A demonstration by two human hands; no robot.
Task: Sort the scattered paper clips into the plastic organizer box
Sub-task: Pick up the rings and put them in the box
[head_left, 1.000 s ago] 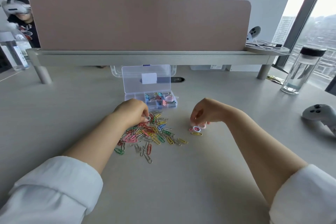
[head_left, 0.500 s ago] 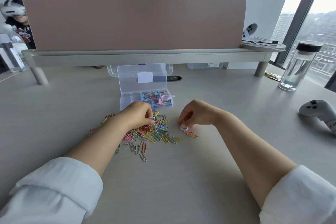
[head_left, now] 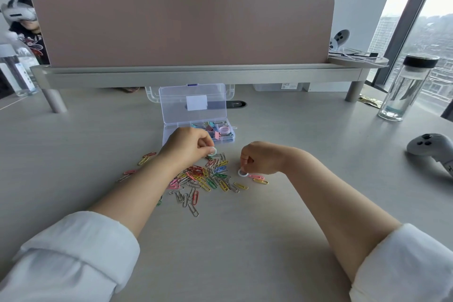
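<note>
A heap of coloured paper clips (head_left: 206, 179) lies scattered on the desk in front of a clear plastic organizer box (head_left: 228, 138) whose lid stands open. Binder clips and a pink ring fill its right compartments. My left hand (head_left: 187, 146) hovers at the heap's far edge, its fingertips pinching a small pale green ring (head_left: 212, 151). My right hand (head_left: 259, 157) sits to the right of the heap with fingers curled, pinching a small white ring (head_left: 242, 172) that touches the desk. A pink clip and a yellow clip (head_left: 260, 181) lie just beside it.
A raised shelf (head_left: 196, 76) with a pink divider crosses the desk behind the box. A glass water bottle (head_left: 407, 88) stands at the right, a white controller (head_left: 431, 148) nearer. Plastic bottles (head_left: 14, 73) stand far left. Another person wearing a headset sits behind the divider.
My right hand has slid left toward the heap with the white ring. My left hand has lifted slightly toward the box, pinching its ring. The view has shifted a little.
</note>
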